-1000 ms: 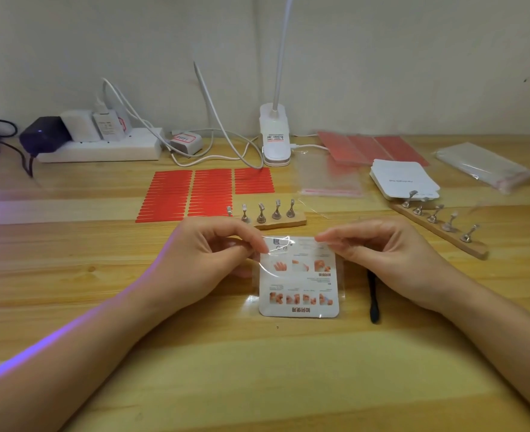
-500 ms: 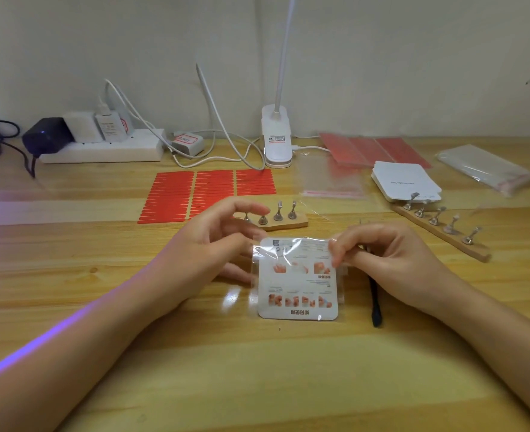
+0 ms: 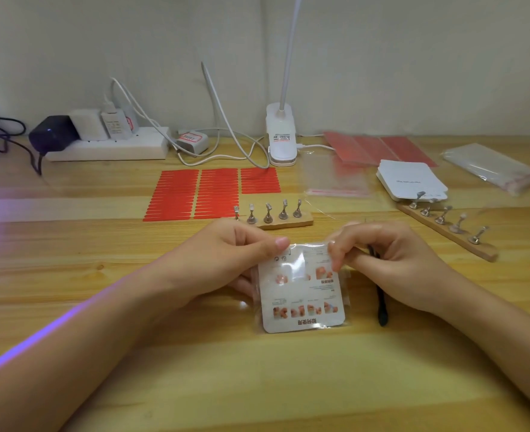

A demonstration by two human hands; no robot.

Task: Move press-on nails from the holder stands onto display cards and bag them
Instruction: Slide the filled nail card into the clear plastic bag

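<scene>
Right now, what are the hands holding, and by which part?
Both hold the bagged display card at its top edge: left hand pinches the top left corner, right hand the top right.

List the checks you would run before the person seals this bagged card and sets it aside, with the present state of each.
1. Display card fully inside the clear bag: ok.
2. Left hand pinches the bag's top edge: ok.
3. Right hand pinches the top edge: ok.
4. Bag flap sealed: cannot tell.
5. Nails on the card: cannot tell, only its printed back shows.
6. Black tool clear of the bag: ok, it lies beside it.
</scene>
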